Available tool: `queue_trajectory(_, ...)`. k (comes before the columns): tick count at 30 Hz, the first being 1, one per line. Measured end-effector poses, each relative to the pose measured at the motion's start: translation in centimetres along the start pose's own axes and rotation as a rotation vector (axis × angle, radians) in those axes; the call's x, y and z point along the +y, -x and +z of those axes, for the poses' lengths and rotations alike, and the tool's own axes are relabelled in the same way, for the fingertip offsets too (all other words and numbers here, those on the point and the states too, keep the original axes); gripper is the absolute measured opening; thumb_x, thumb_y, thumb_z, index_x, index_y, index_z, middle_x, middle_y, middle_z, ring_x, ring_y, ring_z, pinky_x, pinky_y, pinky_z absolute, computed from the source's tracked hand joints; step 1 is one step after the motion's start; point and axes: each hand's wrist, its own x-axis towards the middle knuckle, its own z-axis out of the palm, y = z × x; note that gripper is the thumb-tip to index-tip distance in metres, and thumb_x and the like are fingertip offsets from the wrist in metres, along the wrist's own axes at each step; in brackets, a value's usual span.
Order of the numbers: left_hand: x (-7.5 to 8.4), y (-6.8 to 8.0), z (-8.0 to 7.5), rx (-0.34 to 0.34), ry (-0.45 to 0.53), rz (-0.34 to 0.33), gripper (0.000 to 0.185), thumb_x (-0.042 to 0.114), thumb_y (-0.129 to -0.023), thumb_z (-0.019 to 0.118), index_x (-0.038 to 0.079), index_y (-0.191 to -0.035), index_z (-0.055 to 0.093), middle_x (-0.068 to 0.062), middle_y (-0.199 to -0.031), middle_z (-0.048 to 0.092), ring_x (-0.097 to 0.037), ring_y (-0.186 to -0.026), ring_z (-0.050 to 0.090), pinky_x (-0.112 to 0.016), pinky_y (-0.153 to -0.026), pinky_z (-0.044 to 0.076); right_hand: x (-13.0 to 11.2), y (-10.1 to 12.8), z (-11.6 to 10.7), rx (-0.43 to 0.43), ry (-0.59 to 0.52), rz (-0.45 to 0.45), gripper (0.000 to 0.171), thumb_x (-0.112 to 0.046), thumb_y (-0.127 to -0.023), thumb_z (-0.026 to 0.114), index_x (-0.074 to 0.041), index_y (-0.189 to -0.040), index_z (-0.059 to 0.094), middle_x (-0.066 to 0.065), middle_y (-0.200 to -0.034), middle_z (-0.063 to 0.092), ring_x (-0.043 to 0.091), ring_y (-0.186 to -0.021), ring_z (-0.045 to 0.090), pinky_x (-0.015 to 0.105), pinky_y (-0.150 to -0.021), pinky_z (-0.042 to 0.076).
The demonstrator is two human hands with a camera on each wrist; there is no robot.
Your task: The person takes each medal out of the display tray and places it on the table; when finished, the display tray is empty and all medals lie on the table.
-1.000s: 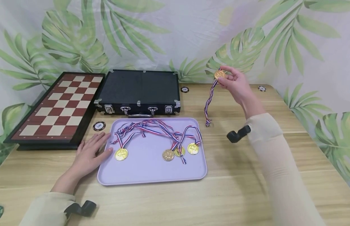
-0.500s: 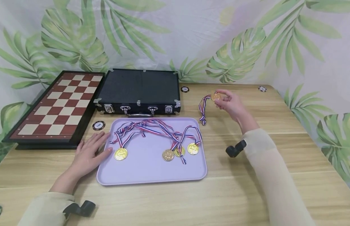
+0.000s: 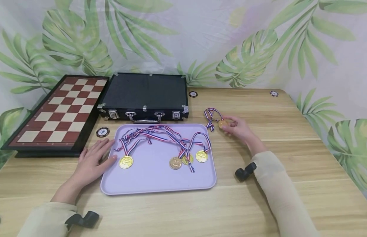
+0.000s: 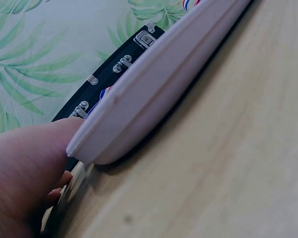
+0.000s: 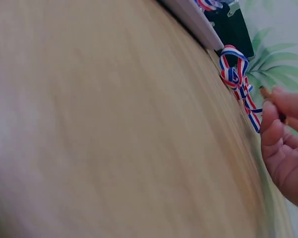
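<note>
My right hand [image 3: 238,129] pinches a gold-coloured medal [image 3: 222,124] by its edge, close to the table just right of the tray. Its striped ribbon [image 5: 233,74] lies loosely looped on the wood, beside the tray's far right corner. My left hand [image 3: 94,161] rests at the left side of the lilac tray [image 3: 153,184], fingers extended and thumb touching the rim. In the tray are several medals, including a gold one [image 3: 125,162] at the left and a bronze-toned one [image 3: 175,163] right of centre. Their red, white and blue ribbons [image 3: 159,131] tangle along the back.
Behind the tray stands a black case [image 3: 147,92] with metal latches. A chessboard box [image 3: 62,112] sits at the left. Poker chips lie about: one chip [image 3: 102,132] near the left hand, another chip [image 3: 193,94] beside the case, a third chip [image 3: 274,93] at the far right.
My right hand has come down from above the table with the medal, toward the tray's right side. The hanging ribbon now rests on the table. The left hand stays in place.
</note>
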Motion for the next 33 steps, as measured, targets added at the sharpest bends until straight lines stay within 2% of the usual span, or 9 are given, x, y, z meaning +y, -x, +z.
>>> queue_trajectory(6,0.0,0.0,0.0,0.002,-0.002,-0.004,0.056,0.034,-0.084,0.051,0.01,-0.133,0.034,-0.021,-0.134,0.027,-0.037,-0.124,0.013,-0.055,-0.094,-0.008,0.5,0.2,0.4,-0.029,0.052,-0.023,0.051,0.0,-0.077,0.061,-0.002,-0.124,0.042,0.008,-0.071,0.055,0.014,-0.059,0.054,0.022,-0.052,0.045)
queue_trajectory(15,0.1,0.0,0.2,-0.006,0.005,-0.004,0.057,0.034,-0.085,0.051,0.011,-0.133,0.034,-0.022,-0.134,0.028,-0.038,-0.124,0.014,-0.055,-0.094,-0.008,0.7,0.1,-0.1,-0.092,0.314,-0.063,0.047,-0.009,-0.078,0.064,-0.003,-0.121,0.047,0.005,-0.059,0.05,0.012,-0.047,0.044,0.022,-0.043,0.039)
queue_trajectory(20,0.1,0.0,0.2,0.003,0.006,0.002,0.056,0.034,-0.085,0.051,0.01,-0.133,0.034,-0.022,-0.134,0.028,-0.038,-0.124,0.014,-0.056,-0.093,-0.007,0.7,-0.1,-0.1,-0.095,0.36,-0.08,0.051,-0.016,-0.076,0.067,-0.007,-0.122,0.048,0.005,-0.055,0.05,0.012,-0.042,0.041,0.022,-0.038,0.034)
queue_trajectory(23,0.0,0.0,0.2,0.002,0.002,-0.001,0.056,0.034,-0.085,0.051,0.01,-0.133,0.034,-0.022,-0.134,0.028,-0.038,-0.124,0.014,-0.056,-0.093,-0.008,0.4,0.2,0.1,-0.085,0.339,-0.101,0.054,-0.017,-0.076,0.067,-0.005,-0.124,0.046,0.008,-0.057,0.053,0.013,-0.042,0.043,0.023,-0.038,0.037)
queue_trajectory(28,0.0,0.1,0.2,0.006,0.009,-0.004,0.056,0.034,-0.084,0.052,0.011,-0.132,0.035,-0.021,-0.134,0.028,-0.037,-0.124,0.014,-0.056,-0.093,-0.007,-1.1,2.7,1.3,-0.037,0.279,-0.186,0.048,-0.012,-0.078,0.064,0.0,-0.121,0.047,0.016,-0.07,0.058,0.023,-0.056,0.051,0.028,-0.048,0.044)
queue_trajectory(33,0.0,0.0,0.2,0.009,0.007,0.004,0.056,0.034,-0.084,0.052,0.01,-0.132,0.035,-0.021,-0.134,0.028,-0.037,-0.124,0.014,-0.056,-0.093,-0.007,-2.4,6.3,4.2,-0.058,0.32,-0.322,0.038,-0.006,-0.075,0.065,0.004,-0.11,0.054,0.01,-0.074,0.06,0.02,-0.063,0.052,0.026,-0.055,0.044)
